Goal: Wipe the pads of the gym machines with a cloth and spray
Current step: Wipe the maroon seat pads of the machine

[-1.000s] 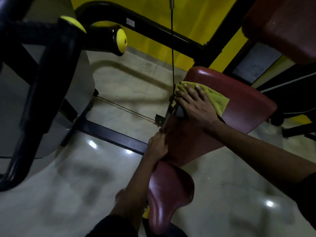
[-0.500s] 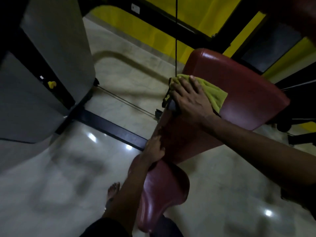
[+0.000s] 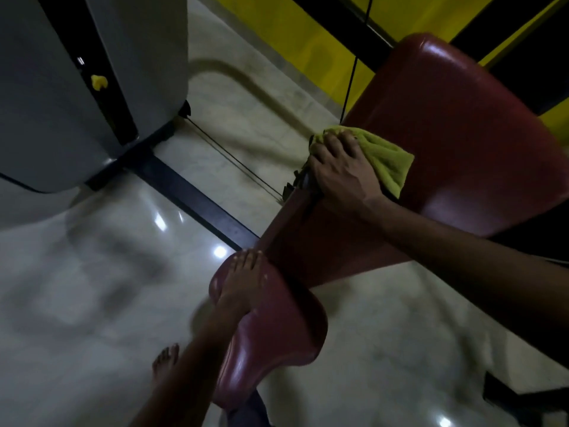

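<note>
A dark red slanted pad of a gym machine fills the upper right. A yellow-green cloth lies on its left edge. My right hand presses the cloth against that edge, with the fingertips over the rim. Below it sits a smaller dark red seat pad. My left hand rests flat on the seat's upper end, fingers straight. No spray bottle is in view.
A grey weight-stack shroud with a yellow pin stands at the upper left. A black frame bar and thin cables cross the glossy floor. A yellow wall runs behind. My bare foot stands left of the seat.
My left hand has slid from the gap between the pads down onto the seat pad's top. My right hand stays with the cloth at the slanted pad's left edge. The view has dropped lower.
</note>
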The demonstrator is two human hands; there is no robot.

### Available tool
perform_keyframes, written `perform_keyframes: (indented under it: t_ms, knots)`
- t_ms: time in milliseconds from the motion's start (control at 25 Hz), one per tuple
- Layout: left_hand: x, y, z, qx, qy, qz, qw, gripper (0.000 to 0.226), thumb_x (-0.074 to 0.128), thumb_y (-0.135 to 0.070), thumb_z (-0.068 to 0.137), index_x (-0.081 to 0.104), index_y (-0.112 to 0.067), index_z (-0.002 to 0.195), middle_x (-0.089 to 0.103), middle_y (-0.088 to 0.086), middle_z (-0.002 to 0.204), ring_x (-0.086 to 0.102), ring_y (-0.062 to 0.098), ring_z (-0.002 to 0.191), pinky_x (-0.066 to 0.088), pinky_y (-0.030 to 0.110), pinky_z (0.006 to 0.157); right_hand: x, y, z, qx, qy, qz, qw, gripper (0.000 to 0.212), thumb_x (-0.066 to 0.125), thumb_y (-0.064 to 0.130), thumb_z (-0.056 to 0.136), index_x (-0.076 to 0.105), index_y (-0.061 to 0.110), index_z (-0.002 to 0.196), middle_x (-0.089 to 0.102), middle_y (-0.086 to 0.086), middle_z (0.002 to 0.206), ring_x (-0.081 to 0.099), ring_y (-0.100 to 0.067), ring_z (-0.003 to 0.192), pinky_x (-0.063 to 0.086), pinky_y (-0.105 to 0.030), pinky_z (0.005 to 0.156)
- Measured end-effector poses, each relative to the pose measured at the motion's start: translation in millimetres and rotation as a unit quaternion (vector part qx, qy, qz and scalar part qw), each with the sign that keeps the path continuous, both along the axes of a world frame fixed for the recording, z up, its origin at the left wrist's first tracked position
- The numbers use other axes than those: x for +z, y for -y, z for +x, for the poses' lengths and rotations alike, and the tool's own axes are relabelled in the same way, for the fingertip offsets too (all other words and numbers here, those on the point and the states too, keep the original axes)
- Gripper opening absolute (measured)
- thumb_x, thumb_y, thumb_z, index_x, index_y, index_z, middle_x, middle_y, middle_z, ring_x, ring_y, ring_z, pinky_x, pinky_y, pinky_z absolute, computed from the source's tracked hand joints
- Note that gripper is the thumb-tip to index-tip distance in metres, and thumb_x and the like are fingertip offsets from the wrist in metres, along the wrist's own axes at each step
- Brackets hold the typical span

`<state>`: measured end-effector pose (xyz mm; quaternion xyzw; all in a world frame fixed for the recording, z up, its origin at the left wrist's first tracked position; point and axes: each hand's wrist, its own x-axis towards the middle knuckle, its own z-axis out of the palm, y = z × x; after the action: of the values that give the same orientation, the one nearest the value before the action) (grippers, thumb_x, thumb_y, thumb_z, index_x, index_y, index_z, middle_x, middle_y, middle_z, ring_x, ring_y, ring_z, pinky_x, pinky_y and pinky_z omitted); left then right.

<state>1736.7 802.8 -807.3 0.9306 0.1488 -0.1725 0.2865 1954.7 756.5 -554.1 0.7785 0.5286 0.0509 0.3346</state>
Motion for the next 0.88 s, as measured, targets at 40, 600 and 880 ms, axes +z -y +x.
perform_keyframes:
  t_ms: [40,600,880]
  knots:
    - [-6,0,-7,-0.001,0.012,0.010,1.000,0.071,0.008,-0.046,0.098,0.018,-0.008,0.158,0.015,0.015,0.165,0.010,0.031,0.153,0.007,0.044,0.125,-12,-5,-5,0.007,0.015,-0.025,1.000,0.070,0.016,0.035,0.081,0.059,0.003,0.124,0.056,-0.021,0.133,0.044,-0.043,0.132,0.013,-0.055,0.117]
    - [-20,1,-35,0.039,0.091,0.064,0.993,0.059,0.026,-0.049,0.102,0.036,-0.022,0.154,0.035,0.003,0.159,0.025,0.023,0.150,0.025,0.046,0.118,-91,-1,-34,0.016,-0.040,-0.159,0.986,0.064,0.021,0.030,0.085,0.062,0.006,0.129,0.057,-0.021,0.138,0.049,-0.042,0.131,0.022,-0.056,0.118]
    - [-22,5,-33,0.079,0.075,0.069,0.992,0.069,0.030,-0.048,0.101,0.029,-0.003,0.154,0.030,0.016,0.160,0.025,0.029,0.150,0.023,0.046,0.120,-137,6,-46,0.011,-0.125,-0.181,0.975,0.079,0.006,0.030,0.085,0.059,0.002,0.136,0.053,-0.021,0.145,0.047,-0.040,0.135,0.022,-0.052,0.120]
